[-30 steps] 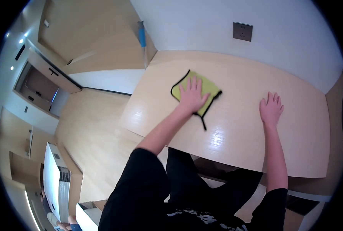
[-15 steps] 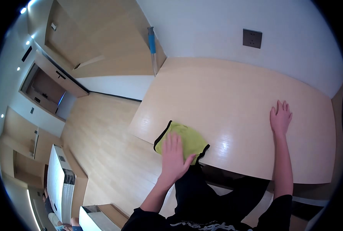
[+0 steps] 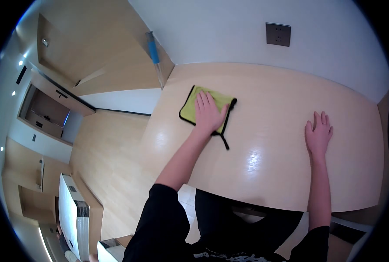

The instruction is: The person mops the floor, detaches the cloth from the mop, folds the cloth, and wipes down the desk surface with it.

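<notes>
A yellow-green cleaning cloth (image 3: 188, 106) with black edging lies spread on the pale wooden desk (image 3: 268, 100), towards its left back part. Flat on top of it rests my left hand (image 3: 208, 115), fingers stretched out and thumb apart, covering the cloth's middle. A black-edged corner of the cloth trails towards me below the wrist. On the desk's right side lies my right hand (image 3: 319, 136), palm down with fingers slightly spread, touching only the bare surface.
A dark wall socket (image 3: 278, 34) sits above the desk's back edge. A blue-and-clear tubular object (image 3: 153, 51) stands at the back left corner. Wooden floor (image 3: 111, 148) stretches left, with a white wrapped slab (image 3: 68, 214) and part of a person (image 3: 63, 242) at lower left.
My left hand and the cloth have moved from the desk's front left edge away from me, towards the back. The cloth now lies flatter. My right hand stays in place.
</notes>
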`<state>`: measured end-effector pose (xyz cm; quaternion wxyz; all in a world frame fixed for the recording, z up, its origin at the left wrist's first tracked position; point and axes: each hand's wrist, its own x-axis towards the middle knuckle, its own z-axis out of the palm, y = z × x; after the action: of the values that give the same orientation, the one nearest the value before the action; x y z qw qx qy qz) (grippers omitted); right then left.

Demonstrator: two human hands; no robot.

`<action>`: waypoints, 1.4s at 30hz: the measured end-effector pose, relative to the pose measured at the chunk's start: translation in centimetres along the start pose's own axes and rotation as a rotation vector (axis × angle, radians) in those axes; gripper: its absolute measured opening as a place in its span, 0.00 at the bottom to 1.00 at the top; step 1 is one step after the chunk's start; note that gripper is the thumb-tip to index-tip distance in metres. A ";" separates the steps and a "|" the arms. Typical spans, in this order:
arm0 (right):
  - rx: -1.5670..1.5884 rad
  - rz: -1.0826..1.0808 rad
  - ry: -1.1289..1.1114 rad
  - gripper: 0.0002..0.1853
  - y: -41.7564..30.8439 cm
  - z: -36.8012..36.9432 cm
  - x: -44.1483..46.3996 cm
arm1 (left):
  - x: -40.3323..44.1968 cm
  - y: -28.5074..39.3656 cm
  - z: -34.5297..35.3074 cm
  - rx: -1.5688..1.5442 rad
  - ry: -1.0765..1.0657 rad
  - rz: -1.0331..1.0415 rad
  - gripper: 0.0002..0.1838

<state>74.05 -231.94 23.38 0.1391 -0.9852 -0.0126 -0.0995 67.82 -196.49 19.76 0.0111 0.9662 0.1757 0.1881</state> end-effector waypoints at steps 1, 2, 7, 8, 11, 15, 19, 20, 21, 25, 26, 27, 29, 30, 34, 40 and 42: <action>0.010 -0.006 0.001 0.26 0.1 0.1 0.1 | 1.9 0.1 1.0 -0.009 -0.004 0.009 0.46; 0.002 0.005 0.004 0.26 0.1 0.1 0.1 | 3.7 0.1 2.2 -0.012 0.000 -0.026 0.47; 0.021 -0.025 0.036 0.26 0.5 0.7 0.2 | 11.3 1.4 4.6 0.042 -0.037 -0.118 0.49; 0.012 -0.013 0.036 0.26 0.5 0.7 0.3 | 12.6 1.5 5.0 0.058 -0.052 -0.145 0.50; 0.002 -0.019 0.055 0.26 0.5 0.9 0.1 | 15.8 1.9 6.0 0.043 -0.079 -0.193 0.51; 0.026 -0.045 0.096 0.25 0.5 1.1 0.1 | 18.0 2.8 7.5 0.056 -0.029 -0.332 0.52; 0.057 -0.051 0.109 0.25 0.5 1.4 -0.1 | 17.7 2.4 7.9 0.039 0.018 -0.303 0.50; 0.055 -0.048 0.112 0.25 0.5 1.4 0.0 | 17.2 2.8 7.2 0.058 0.025 -0.298 0.49; 0.059 -0.046 0.111 0.25 0.3 1.5 0.0 | 16.7 3.3 6.6 0.053 0.026 -0.289 0.49; 0.066 -0.051 0.126 0.25 0.3 1.5 0.2 | 11.3 6.2 5.4 0.018 0.015 -0.092 0.45; 0.073 -0.048 0.127 0.25 0.3 1.5 0.1 | 9.4 6.9 5.1 0.001 0.002 -0.021 0.45; 0.076 -0.043 0.127 0.25 0.3 1.5 0.0 | 7.2 7.7 4.1 -0.020 -0.033 0.036 0.44; 0.081 -0.050 0.143 0.25 0.3 1.5 0.2 | 2.3 9.0 2.5 -0.071 -0.037 0.166 0.44; 0.074 -0.053 0.141 0.25 0.3 1.5 0.2 | -0.5 9.5 1.3 -0.108 -0.039 0.214 0.44; 0.074 -0.074 0.121 0.25 0.8 1.8 0.1 | -11.7 10.5 -5.1 -0.149 -0.153 0.382 0.44; 0.089 -0.071 0.141 0.24 0.8 2.1 0.2 | -21.1 10.0 -12.7 -0.227 -0.293 0.426 0.42; 0.099 -0.063 0.138 0.24 0.8 2.0 0.3 | -21.9 9.3 -14.3 -0.389 -0.375 0.414 0.41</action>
<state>74.76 -232.16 21.32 0.1849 -0.9670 -0.0386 -0.1709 46.75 -213.39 25.97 0.1887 0.9790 -0.0685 0.0353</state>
